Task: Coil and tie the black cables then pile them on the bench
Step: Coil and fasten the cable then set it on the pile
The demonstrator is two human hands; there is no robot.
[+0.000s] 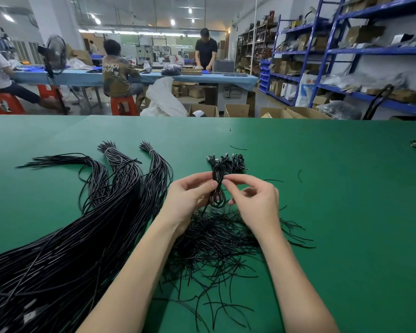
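Above the green desk [322, 188], the left hand [190, 195] and right hand [255, 200] both pinch a coiled black cable [217, 188], apparently at its middle. A pile of finished coils [228, 163] lies just behind; long uncoiled cables [82, 236] lie to the left.

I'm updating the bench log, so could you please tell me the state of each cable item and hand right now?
coiled cable: looped, held above the bench by both hands
left hand: pinching the coil
right hand: pinching the coil's middle
finished coils: piled behind the hands
long cable bundles: uncoiled, lying at left
short ties: scattered loose under the wrists
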